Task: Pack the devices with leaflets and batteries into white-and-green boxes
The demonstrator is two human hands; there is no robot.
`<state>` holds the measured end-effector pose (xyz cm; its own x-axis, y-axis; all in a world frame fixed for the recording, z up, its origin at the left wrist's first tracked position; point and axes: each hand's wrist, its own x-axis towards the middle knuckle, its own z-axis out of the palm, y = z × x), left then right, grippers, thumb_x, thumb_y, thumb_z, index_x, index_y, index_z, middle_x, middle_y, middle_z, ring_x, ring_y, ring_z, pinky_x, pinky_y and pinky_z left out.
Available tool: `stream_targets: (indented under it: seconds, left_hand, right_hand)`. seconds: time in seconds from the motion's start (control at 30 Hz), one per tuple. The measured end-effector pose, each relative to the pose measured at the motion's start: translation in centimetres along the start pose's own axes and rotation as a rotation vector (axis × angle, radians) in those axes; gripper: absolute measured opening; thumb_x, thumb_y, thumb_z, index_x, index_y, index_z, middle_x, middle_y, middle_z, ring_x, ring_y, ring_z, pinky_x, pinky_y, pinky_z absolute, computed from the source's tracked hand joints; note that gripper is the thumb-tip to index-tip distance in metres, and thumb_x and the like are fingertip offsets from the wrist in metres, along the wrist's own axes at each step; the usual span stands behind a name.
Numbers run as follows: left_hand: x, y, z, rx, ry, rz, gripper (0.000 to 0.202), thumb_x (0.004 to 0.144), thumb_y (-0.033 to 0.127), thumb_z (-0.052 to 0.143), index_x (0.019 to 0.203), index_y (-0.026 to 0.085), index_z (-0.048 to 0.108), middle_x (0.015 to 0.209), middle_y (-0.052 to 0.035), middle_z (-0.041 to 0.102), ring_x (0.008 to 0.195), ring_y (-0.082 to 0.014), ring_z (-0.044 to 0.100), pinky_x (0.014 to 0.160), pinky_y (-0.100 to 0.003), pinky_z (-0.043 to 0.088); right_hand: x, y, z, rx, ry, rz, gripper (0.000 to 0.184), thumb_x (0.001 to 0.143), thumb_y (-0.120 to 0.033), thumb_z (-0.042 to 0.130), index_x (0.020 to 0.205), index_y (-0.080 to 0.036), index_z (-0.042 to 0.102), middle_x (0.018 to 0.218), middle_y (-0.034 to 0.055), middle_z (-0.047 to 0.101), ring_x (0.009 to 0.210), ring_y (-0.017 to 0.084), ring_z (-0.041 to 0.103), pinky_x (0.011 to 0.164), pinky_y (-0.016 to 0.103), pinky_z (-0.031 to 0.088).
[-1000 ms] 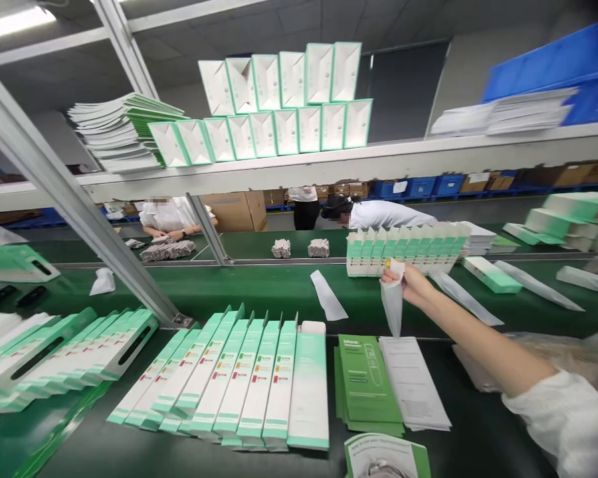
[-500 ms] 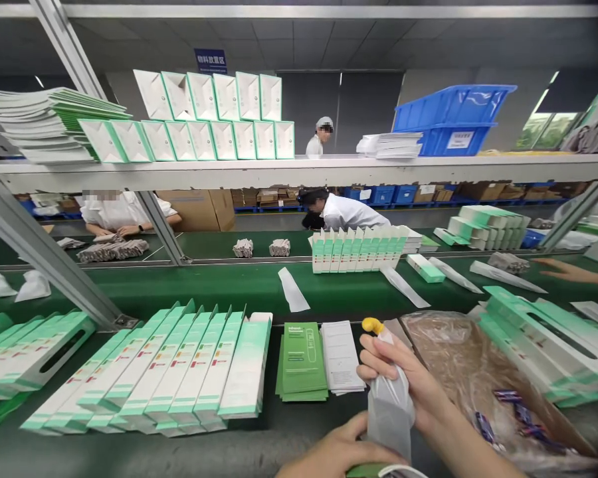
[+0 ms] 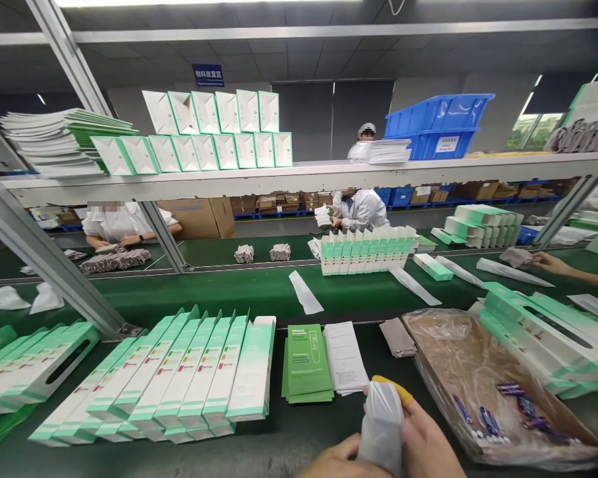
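Observation:
A frosted white plastic bag (image 3: 381, 425) stands tilted between my hands at the lower edge of the head view. Its contents cannot be made out. My left hand (image 3: 341, 458) grips the bag low on its left side. On the right side, my right hand (image 3: 426, 438) is closed around it, with a yellow finger cover (image 3: 396, 388) on one finger near the bag's top. Just beyond my hands lie a pile of green booklets (image 3: 306, 365) and a pile of printed white leaflets (image 3: 347, 358). A folded grey-brown pouch (image 3: 397, 337) rests farther right.
Green-and-white cartons (image 3: 189, 372) lean in a row at left, with more cartons (image 3: 553, 338) at right. A plastic-lined cardboard tray (image 3: 443, 358) holds several batteries (image 3: 523, 405). Behind runs a green conveyor (image 3: 239, 292) under a loaded shelf (image 3: 329, 176). A co-worker's hand (image 3: 551, 262) reaches in from the right.
My right hand has moved down along the bag, and both hands sit lower. The folded pouch has come into fuller view. The co-worker's hand at right now touches a grey bundle.

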<state>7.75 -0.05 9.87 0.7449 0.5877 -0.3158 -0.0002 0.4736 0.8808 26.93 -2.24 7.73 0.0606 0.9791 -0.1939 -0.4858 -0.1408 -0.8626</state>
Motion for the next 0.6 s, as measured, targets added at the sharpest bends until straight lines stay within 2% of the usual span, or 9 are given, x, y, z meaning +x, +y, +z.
stream_targets:
  seconds: [0.07,0.17,0.3,0.37,0.47,0.53,0.6]
  left_hand:
    - [-0.8,-0.5,-0.7,0.035,0.027,0.069,0.038,0.068,0.044,0.08,0.104,0.031,0.076,0.106,-0.0087,0.068,0.112,-0.0369,0.061,0.103,-0.05,0.042]
    - [-2.4,-1.3,-2.2,0.031,0.12,0.16,0.042,0.061,0.041,0.086,0.099,0.024,0.077,0.112,-0.0102,0.068,0.117,-0.0379,0.058,0.108,-0.048,0.036]
    - [-3.6,-1.8,-3.4,-0.292,0.461,0.18,0.054,0.065,0.042,0.085,0.111,0.017,0.07,0.109,-0.0138,0.071,0.107,-0.0361,0.064,0.099,-0.049,0.044]
    - [-3.1,-1.4,-3.4,-0.413,0.566,0.206,0.056,0.067,0.04,0.084,0.115,0.016,0.067,0.112,-0.0151,0.071,0.106,-0.0349,0.065,0.094,-0.045,0.048]
    - [-1.9,-0.6,-2.9,-0.445,0.524,0.245,0.054,0.067,0.036,0.085,0.113,0.014,0.067,0.113,-0.0155,0.072,0.104,-0.0332,0.066,0.092,-0.041,0.049]
    - [-1.3,-0.3,-2.4,-0.431,0.455,0.266,0.053,0.068,0.035,0.084,0.114,0.014,0.068,0.113,-0.0145,0.072,0.104,-0.0323,0.066,0.093,-0.041,0.049]
    - [-1.1,-0.3,-2.1,-0.422,0.441,0.276,0.052,0.071,0.034,0.081,0.117,0.015,0.067,0.112,-0.013,0.073,0.105,-0.0319,0.066,0.095,-0.041,0.048]
  right_hand:
    - [0.2,-0.2,1.1,-0.144,-0.025,-0.043,0.052,0.067,-0.047,0.081,0.113,-0.025,0.068,0.122,0.012,0.069,0.116,0.033,0.062,0.099,0.047,0.05]
    - [1.1,-1.9,2.2,-0.187,0.093,-0.142,0.052,0.074,-0.048,0.076,0.12,-0.026,0.063,0.119,0.0105,0.07,0.115,0.031,0.063,0.096,0.045,0.052]
    - [2.2,-5.0,2.0,-0.142,0.25,-0.167,0.055,0.08,-0.05,0.07,0.129,-0.03,0.057,0.107,0.0056,0.074,0.094,0.028,0.071,0.077,0.039,0.06]
    - [2.1,-5.7,2.7,-0.247,0.236,-0.171,0.051,0.08,-0.052,0.069,0.125,-0.029,0.061,0.108,0.0048,0.074,0.093,0.027,0.07,0.076,0.036,0.059]
    - [1.6,-4.7,5.4,-0.53,0.05,-0.225,0.041,0.086,-0.049,0.063,0.121,-0.027,0.065,0.119,0.0057,0.07,0.105,0.027,0.066,0.087,0.036,0.055]
    - [1.4,-3.1,7.4,-0.733,-0.066,-0.327,0.037,0.091,-0.043,0.056,0.124,-0.027,0.062,0.124,0.0065,0.066,0.11,0.026,0.063,0.092,0.038,0.052]
    - [1.5,-1.5,8.7,-0.923,-0.098,-0.473,0.035,0.095,-0.038,0.05,0.128,-0.027,0.059,0.121,0.0079,0.065,0.112,0.027,0.059,0.095,0.042,0.049]
